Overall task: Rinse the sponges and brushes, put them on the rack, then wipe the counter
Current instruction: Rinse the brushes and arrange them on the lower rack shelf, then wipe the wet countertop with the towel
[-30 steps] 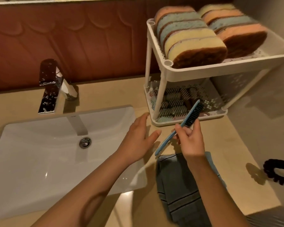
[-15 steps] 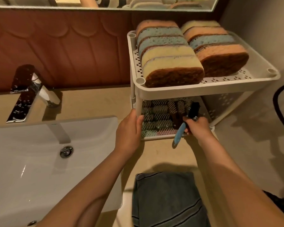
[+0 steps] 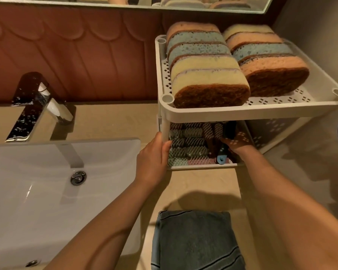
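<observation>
The towel [image 3: 197, 240] lies on the counter [image 3: 203, 184], with wiping not yet begun. Beyond it, the left hand [image 3: 154, 158] curls fingers and thumb round the front leg of the rack [image 3: 242, 114], and the right hand [image 3: 235, 146], fingers closed on the blue brush [image 3: 221, 157], is inside the crowded lower shelf. If the brush snags on the other brushes [image 3: 189, 143], it could jolt the rack and tip the sponges [image 3: 209, 75] above.

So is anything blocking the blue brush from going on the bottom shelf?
Nothing visible is. The right hand holds the blue brush already inside the rack's bottom shelf, beside the other brushes, while the left hand grips the rack's front post.
</observation>
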